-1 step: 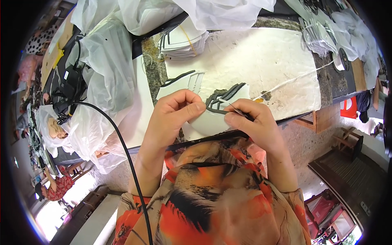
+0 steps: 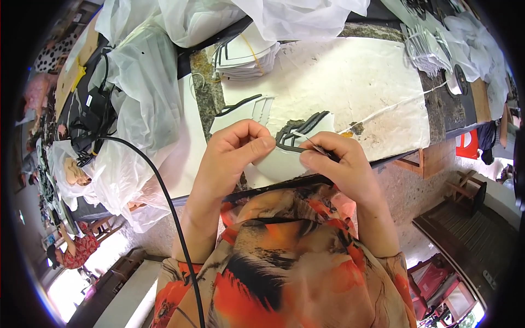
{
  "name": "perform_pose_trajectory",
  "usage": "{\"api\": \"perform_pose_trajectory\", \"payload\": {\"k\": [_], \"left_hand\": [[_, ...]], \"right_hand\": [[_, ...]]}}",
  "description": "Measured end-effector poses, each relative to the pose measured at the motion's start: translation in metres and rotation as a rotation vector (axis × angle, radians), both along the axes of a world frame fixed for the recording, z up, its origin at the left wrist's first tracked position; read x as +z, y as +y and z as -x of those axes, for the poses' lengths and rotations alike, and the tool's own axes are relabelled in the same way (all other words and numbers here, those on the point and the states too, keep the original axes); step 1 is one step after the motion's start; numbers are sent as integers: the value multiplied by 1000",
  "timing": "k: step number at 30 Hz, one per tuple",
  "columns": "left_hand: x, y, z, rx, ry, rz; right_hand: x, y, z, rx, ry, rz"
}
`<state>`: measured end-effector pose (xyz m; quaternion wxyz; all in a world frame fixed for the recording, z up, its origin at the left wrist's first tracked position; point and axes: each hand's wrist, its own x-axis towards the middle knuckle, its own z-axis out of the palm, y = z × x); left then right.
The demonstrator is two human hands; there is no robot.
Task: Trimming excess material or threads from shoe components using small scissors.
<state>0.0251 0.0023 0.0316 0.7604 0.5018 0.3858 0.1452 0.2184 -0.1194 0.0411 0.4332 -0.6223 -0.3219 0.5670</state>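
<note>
In front of me a white sheet-like piece with dark grey padded edging (image 2: 281,165), resembling a shoe upper, lies at the table's near edge. My left hand (image 2: 235,158) is closed, its thumb and forefinger pinching the piece's left edge. Closed as well, my right hand (image 2: 347,164) grips a thin dark tool (image 2: 322,150) whose kind I cannot make out, beside the edging. A narrow white tape (image 2: 302,135) crosses the grey edging between the hands. Just behind the left hand lies a similar white piece with grey edging (image 2: 240,107).
White tape runs rightward to a spool (image 2: 458,79). A banded stack of white pieces (image 2: 246,57) sits at the back, a bundle of white strips (image 2: 426,52) at far right. Plastic bags (image 2: 145,93) and a black cable (image 2: 158,175) are on the left. White paper (image 2: 377,71) covers the tabletop.
</note>
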Motion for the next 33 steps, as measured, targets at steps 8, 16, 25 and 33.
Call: {"api": "perform_pose_trajectory", "payload": {"k": [8, 16, 25, 33], "left_hand": [[10, -6, -3, -160, 142, -107], [9, 6, 21, 2, 123, -186], [-1, 15, 24, 214, 403, -1293], [25, -18, -2, -193, 42, 284]], "right_hand": [[-6, 3, 11, -14, -205, -115], [-3, 1, 2, 32, -320, -193], [-6, -4, -3, 193, -371, -355], [-4, -11, 7, 407, -455, -530]]}}
